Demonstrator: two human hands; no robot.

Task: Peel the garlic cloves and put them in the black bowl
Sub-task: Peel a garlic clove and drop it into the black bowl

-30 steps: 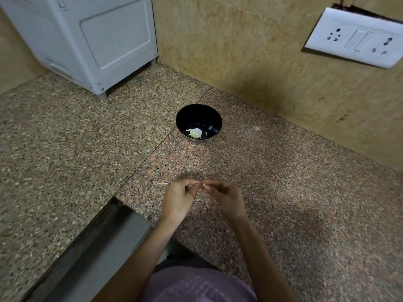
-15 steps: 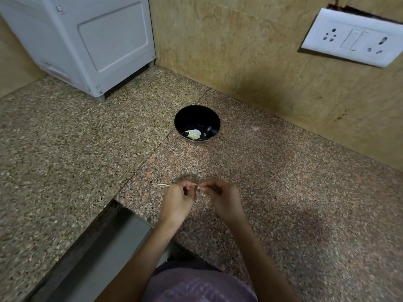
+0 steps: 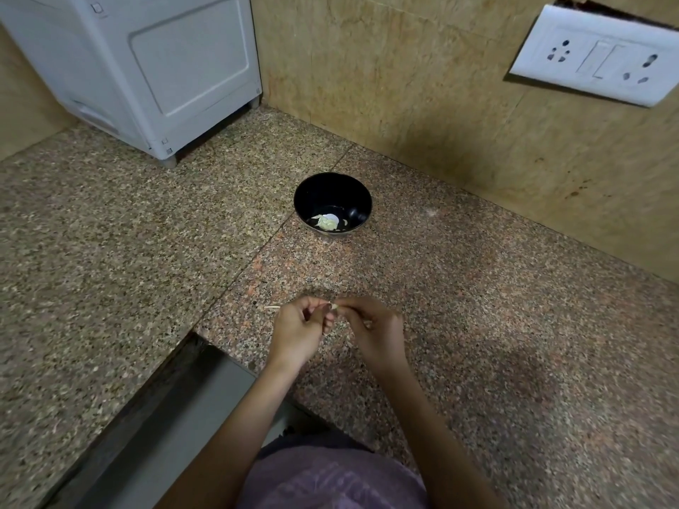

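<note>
Left hand [image 3: 297,332]: fingers curled, tips pinching the garlic clove [image 3: 333,307].
Right hand [image 3: 374,326]: curled, pinching the same clove from the other side.
Clove: over the counter [image 3: 514,325], well short of the black bowl [image 3: 323,192]; too small to tell its long axis.
Bowl: upright, peeled cloves [image 3: 327,222] inside.
Peel sliver [image 3: 272,307]: beside the left hand, lying left-to-right.

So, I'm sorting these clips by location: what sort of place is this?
Probably a home kitchen: a speckled granite counter, a switch-and-socket panel on the tiled wall, and the left hand and right hand pinching a garlic clove near a black bowl.
</note>
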